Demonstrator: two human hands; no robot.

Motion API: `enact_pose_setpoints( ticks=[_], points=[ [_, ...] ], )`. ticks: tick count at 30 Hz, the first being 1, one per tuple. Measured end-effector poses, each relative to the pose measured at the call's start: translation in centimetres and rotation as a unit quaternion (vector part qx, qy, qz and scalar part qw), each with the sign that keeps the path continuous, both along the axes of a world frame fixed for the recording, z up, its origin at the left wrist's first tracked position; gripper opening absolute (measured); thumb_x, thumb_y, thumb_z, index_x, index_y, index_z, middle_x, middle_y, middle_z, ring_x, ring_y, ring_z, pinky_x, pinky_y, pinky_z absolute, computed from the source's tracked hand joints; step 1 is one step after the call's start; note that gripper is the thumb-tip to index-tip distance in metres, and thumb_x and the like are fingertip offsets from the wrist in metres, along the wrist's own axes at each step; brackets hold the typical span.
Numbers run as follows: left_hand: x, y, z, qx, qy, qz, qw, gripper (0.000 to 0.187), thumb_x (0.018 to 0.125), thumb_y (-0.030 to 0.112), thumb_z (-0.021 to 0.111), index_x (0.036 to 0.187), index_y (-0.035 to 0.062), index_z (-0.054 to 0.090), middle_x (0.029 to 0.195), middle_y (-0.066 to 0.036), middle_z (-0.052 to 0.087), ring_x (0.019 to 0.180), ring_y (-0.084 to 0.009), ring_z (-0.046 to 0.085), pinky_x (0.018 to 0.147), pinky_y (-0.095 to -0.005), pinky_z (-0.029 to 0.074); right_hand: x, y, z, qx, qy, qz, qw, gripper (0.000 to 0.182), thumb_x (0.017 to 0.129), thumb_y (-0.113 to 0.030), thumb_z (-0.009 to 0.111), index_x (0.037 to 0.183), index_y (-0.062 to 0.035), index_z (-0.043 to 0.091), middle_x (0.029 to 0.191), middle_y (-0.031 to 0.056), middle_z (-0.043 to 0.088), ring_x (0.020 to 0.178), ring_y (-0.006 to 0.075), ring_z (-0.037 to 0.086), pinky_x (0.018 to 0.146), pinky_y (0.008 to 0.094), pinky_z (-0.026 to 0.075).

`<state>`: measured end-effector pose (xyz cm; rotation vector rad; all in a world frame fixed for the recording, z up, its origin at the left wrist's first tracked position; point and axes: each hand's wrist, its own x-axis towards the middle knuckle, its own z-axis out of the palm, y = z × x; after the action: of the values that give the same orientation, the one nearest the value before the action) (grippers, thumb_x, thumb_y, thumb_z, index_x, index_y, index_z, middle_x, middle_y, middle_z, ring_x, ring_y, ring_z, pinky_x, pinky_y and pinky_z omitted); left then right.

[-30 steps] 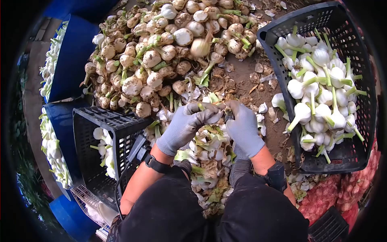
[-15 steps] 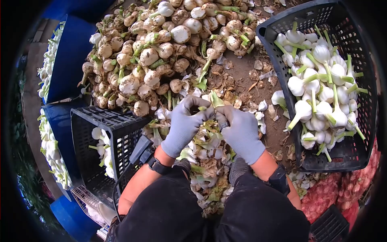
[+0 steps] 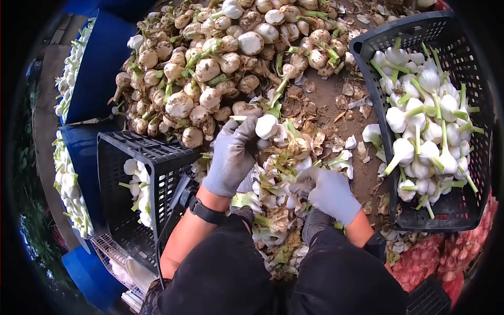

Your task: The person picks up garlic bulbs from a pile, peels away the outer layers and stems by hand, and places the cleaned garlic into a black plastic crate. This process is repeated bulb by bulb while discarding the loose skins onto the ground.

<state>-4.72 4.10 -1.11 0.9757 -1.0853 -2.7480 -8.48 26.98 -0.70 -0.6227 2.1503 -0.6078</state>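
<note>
My left hand, in a grey-white glove with dirty fingertips, grips a peeled white garlic bulb. The bulb's short green stem sticks out to the left past the fingers. Lower and to the right, my right hand is gloved too and hangs over loose garlic skins. Its fingers are loosely bent and apart, slightly blurred, with nothing visible in them. Beyond both hands lies a heap of soil-stained garlic bulbs.
To the right, a black crate holds clean garlic. Another black crate, tipped toward me, stands at left with some bulbs inside. Blue containers of garlic line the far left. Red mesh sacks lie at lower right.
The hands were together at the stem; now they are apart. My left hand has raised a white bulb, while my right hand has dropped lower over the skins. The view has shifted slightly.
</note>
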Motion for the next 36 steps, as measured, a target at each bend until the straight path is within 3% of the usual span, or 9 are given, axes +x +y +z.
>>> enact_pose_setpoints(
  ticks=[9,16,19,21,25,26,29,31,36],
  points=[
    [0.0,0.9,-1.4,-0.214,-0.035,-0.034,0.976,0.024,0.096,0.022,0.063,0.107,0.0009,0.062,0.093,-0.006,0.068,0.073,-0.0107,0.065,0.061,-0.0226,0.053,-3.7,-3.6,4.4,-0.272,-0.327,-0.272,0.863,0.023,0.096,-0.016,0.058,0.104,0.0043,0.063,0.079,0.0077,0.067,0.062,0.0102,0.063,0.057,0.0210,0.050],
    [-3.1,2.9,3.6,-0.180,0.081,-0.145,0.970,0.046,0.090,0.018,0.070,0.127,-0.0034,0.054,0.110,-0.011,0.065,0.092,-0.0147,0.065,0.076,-0.0271,0.056,-5.5,-3.1,2.7,-0.397,-0.036,-0.163,0.903,0.049,0.092,0.002,0.052,0.140,0.0003,0.044,0.118,0.0155,0.063,0.101,0.0160,0.064,0.083,0.0275,0.054],
    [-4.1,0.9,4.4,-0.212,0.115,-0.060,0.969,0.047,0.097,0.016,0.058,0.138,-0.0035,0.043,0.124,-0.016,0.060,0.096,-0.0193,0.067,0.079,-0.0275,0.056,-9.9,-0.9,3.5,-0.704,-0.430,-0.190,0.532,0.064,0.089,-0.012,0.066,0.146,-0.0077,0.036,0.138,0.0193,0.051,0.108,0.0258,0.062,0.088,0.0402,0.055],
    [-3.4,-1.1,2.2,-0.244,0.045,-0.045,0.968,0.043,0.097,0.016,0.058,0.135,-0.0032,0.047,0.121,-0.015,0.061,0.093,-0.0179,0.067,0.078,-0.0266,0.056,-9.7,-0.2,7.1,-0.757,-0.341,-0.268,0.490,0.093,0.079,-0.004,0.071,0.153,-0.0047,0.015,0.144,0.0194,0.044,0.108,0.0217,0.061,0.083,0.0312,0.054],
    [-0.7,-0.2,-0.6,-0.209,-0.030,-0.058,0.976,0.038,0.095,0.016,0.062,0.128,-0.0024,0.054,0.116,-0.011,0.063,0.091,-0.0156,0.066,0.077,-0.0259,0.055,-5.9,-0.6,1.6,-0.228,-0.080,-0.129,0.962,0.057,0.078,0.000,0.062,0.133,-0.0144,0.057,0.118,0.0152,0.061,0.093,0.0219,0.067,0.078,0.0321,0.055],
    [-0.1,0.3,-1.1,-0.202,-0.039,-0.066,0.976,0.039,0.095,0.017,0.062,0.128,-0.0020,0.054,0.117,-0.011,0.063,0.090,-0.0145,0.066,0.077,-0.0249,0.055,-4.4,-1.3,-1.7,-0.076,0.195,0.057,0.976,0.055,0.077,-0.004,0.067,0.127,-0.0244,0.060,0.112,0.0100,0.064,0.091,0.0251,0.064,0.079,0.0379,0.054],
    [1.6,1.2,-2.1,-0.338,-0.026,-0.194,0.921,0.048,0.093,0.017,0.066,0.134,0.0000,0.050,0.126,-0.011,0.059,0.108,-0.0180,0.060,0.091,-0.0291,0.051,-3.2,-3.3,-5.1,-0.015,0.207,0.084,0.975,0.042,0.077,-0.005,0.065,0.117,-0.0172,0.066,0.104,0.0076,0.066,0.093,0.0215,0.064,0.072,0.0347,0.054],
    [1.5,1.3,-2.1,-0.419,0.077,-0.254,0.869,0.067,0.083,0.011,0.076,0.141,0.0024,0.043,0.133,-0.009,0.052,0.115,-0.0179,0.055,0.101,-0.0322,0.045,-3.7,-2.9,-4.3,-0.308,-0.333,-0.357,0.816,0.033,0.085,-0.006,0.063,0.118,-0.0064,0.063,0.098,0.0048,0.067,0.087,0.0126,0.064,0.066,0.0255,0.053],
    [-0.4,1.9,0.0,-0.353,0.058,-0.239,0.903,0.073,0.071,0.001,0.083,0.135,0.0006,0.047,0.129,-0.008,0.055,0.115,-0.0128,0.055,0.099,-0.0286,0.047,-4.3,-2.6,-1.9,-0.313,-0.278,-0.324,0.848,0.035,0.097,-0.032,0.060,0.109,0.0013,0.062,0.070,0.0041,0.062,0.050,0.0081,0.054,0.047,0.0216,0.044]
  ],
)
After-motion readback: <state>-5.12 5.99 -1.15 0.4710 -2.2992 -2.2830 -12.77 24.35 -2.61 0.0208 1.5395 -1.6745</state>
